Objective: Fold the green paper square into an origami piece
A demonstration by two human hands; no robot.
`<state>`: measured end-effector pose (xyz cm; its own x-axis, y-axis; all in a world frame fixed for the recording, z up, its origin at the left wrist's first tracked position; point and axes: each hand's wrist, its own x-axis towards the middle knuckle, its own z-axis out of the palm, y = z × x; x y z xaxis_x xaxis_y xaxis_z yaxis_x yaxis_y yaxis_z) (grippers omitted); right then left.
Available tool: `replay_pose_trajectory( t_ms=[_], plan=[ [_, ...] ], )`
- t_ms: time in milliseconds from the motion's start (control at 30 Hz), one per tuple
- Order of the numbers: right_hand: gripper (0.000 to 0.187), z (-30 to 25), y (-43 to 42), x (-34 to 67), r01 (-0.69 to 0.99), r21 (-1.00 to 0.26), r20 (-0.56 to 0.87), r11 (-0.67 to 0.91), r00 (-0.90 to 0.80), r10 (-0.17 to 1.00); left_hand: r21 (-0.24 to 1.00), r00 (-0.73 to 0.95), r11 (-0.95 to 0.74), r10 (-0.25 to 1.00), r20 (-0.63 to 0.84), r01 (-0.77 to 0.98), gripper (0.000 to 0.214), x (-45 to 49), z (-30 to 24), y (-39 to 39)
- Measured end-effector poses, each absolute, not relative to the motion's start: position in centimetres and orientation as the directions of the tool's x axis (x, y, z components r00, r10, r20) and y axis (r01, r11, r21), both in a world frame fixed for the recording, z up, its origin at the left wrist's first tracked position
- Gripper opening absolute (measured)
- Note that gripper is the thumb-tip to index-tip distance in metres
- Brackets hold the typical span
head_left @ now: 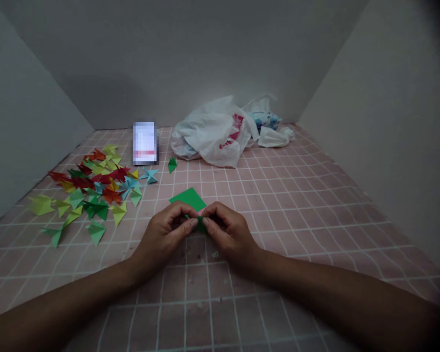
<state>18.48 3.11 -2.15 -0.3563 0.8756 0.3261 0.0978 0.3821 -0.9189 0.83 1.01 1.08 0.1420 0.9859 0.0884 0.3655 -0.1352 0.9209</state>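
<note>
Far left, a plain grey wall [25, 107] slants in, and against it spreads a loose crowd of folded paper figures [83, 182], pointed and winged, in yellow, orange, red, light blue and several greens; they overlap so much that counting them is hopeless. Just beyond their right side stands an upright, lit rectangular screen [144, 142], its display blurred into blocks, a reddish band low down.

Now the left hand [168, 227], its forearm cut off at the lower left: thumb and fingers pinch a small dark green piece of paper [201, 225], near the middle, mostly covered by the thumbs, so its folds can't be read. Farther off sits a small green folded paper diamond [172, 165], and just beyond the fingertips lies a flat bright green paper sheet [190, 198], its near corner hidden.

Far centre, a crumpled white plastic bag with red print [212, 134], lettering unreadable, contents unclear. In comes the right hand [232, 232], pinching the same piece from its side, its forearm running into dark blur at right. Far right, a blue-and-white patterned packet [266, 120] is partly covered beside a white crumpled wad [273, 138], all on a pink tablecloth with white grid lines [297, 210].
</note>
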Motion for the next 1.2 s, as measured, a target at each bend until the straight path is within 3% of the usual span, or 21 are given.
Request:
replay_pose_trajectory(
  t_ms=[1200],
  plan=[
    [0.013,-2.04,2.81,18.62,0.124,-0.890,0.352,0.438,-0.423,0.835,0.959,0.112,-0.100,0.991,0.072,0.266,0.009,1.08,0.77,0.67]
  ],
)
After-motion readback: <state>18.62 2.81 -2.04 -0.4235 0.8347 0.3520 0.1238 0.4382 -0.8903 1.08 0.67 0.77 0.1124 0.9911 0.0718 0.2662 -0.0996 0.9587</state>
